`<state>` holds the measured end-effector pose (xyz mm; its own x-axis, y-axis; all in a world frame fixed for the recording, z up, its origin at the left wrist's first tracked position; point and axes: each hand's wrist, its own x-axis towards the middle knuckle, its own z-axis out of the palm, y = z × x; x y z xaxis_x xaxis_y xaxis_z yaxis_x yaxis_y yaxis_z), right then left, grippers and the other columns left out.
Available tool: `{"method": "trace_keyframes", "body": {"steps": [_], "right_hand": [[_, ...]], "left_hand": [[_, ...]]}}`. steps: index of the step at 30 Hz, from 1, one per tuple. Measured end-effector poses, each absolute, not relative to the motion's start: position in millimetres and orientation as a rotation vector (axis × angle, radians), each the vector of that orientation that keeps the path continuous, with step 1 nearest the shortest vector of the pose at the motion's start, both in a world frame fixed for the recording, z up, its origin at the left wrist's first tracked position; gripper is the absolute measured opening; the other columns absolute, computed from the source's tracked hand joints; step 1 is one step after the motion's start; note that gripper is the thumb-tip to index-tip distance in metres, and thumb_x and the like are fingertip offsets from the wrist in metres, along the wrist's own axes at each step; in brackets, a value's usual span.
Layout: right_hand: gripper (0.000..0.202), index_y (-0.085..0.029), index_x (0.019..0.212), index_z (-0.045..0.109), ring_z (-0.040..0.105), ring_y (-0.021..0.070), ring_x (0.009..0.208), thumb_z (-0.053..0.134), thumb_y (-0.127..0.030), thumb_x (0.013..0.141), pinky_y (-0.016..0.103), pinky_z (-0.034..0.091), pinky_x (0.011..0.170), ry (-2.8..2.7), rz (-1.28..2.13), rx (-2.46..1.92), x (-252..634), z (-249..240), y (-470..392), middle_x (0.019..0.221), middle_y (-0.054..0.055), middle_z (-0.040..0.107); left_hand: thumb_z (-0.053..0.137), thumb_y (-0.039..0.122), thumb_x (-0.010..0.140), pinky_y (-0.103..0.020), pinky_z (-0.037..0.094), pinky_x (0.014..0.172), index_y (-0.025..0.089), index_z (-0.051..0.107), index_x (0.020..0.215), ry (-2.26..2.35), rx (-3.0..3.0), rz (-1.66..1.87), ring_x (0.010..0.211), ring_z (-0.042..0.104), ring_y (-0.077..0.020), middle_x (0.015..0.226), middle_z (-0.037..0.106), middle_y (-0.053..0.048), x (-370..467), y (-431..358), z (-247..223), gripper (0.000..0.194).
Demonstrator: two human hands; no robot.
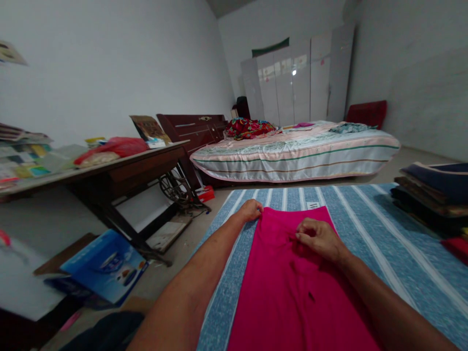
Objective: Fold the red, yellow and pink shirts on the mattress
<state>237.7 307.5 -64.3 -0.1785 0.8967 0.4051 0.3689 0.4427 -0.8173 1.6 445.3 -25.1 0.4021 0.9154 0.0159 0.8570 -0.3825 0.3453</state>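
A bright pink garment lies lengthwise on a blue bedspread with white stripes, its straight top edge away from me. At its far left corner my left hand is closed, pinching the edge of the cloth. My right hand is curled over the upper right part, with thumb and forefinger together at a small wrinkle in the fabric. The fingertips partly hide what they pinch, which looks like the garment's cloth. Wrinkles and a small dark mark show lower down the garment.
A stack of folded clothes sits at the right of the bedspread. Beyond it stands another bed, with wardrobes behind. On the left are a sewing-machine table and a blue carton on the floor.
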Motion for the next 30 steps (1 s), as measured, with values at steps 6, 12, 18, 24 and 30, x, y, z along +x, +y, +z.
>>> {"method": "trace_keyframes", "body": {"steps": [6,12,18,24,30], "right_hand": [[0.034,-0.017,0.052,0.053,0.048,0.0116,0.051,0.053,-0.041,0.076,0.023,0.036,0.05,-1.722,0.915,-1.027,234,-59,305,0.052,0.0,0.052],[0.036,-0.018,0.051,0.051,0.045,0.0116,0.05,0.047,-0.04,0.08,0.025,0.029,0.05,-1.92,0.699,-1.217,228,-57,304,0.053,-0.001,0.05],[0.028,-0.018,0.069,0.063,0.054,0.0172,0.067,0.049,-0.037,0.084,0.028,0.03,0.06,-2.05,0.167,-1.446,224,-54,303,0.071,0.005,0.063],[0.023,-0.018,0.064,0.063,0.053,0.0171,0.07,0.048,-0.023,0.081,0.028,0.03,0.064,-2.174,0.088,-1.414,223,-59,306,0.071,0.006,0.063],[0.021,-0.019,0.061,0.058,0.051,0.0139,0.059,0.045,-0.023,0.077,0.025,0.032,0.057,-1.915,0.305,-1.274,222,-67,307,0.063,0.002,0.059]], "left_hand": [[0.057,0.009,0.057,-0.022,0.042,0.067,0.013,0.073,0.073,1.503,2.38,0.29,0.066,0.056,-0.0139,0.064,0.065,0.002,0,443,-28,0.023],[0.055,0.011,0.058,-0.022,0.042,0.065,0.013,0.071,0.069,1.47,2.37,0.337,0.063,0.055,-0.0131,0.06,0.062,0.003,-1,439,-28,0.02],[0.056,0.014,0.059,-0.022,0.043,0.064,0.015,0.067,0.064,1.474,2.354,0.431,0.062,0.054,-0.0131,0.057,0.059,0.003,0,439,-29,0.012],[0.053,0.009,0.06,-0.022,0.044,0.069,0.015,0.066,0.066,1.487,2.354,0.552,0.069,0.056,-0.0126,0.065,0.062,0.003,4,447,-22,0.016],[0.053,0.004,0.059,-0.019,0.042,0.058,0.013,0.066,0.064,1.484,2.35,0.559,0.059,0.054,-0.0109,0.058,0.06,0.003,6,451,-24,0.017]]}}
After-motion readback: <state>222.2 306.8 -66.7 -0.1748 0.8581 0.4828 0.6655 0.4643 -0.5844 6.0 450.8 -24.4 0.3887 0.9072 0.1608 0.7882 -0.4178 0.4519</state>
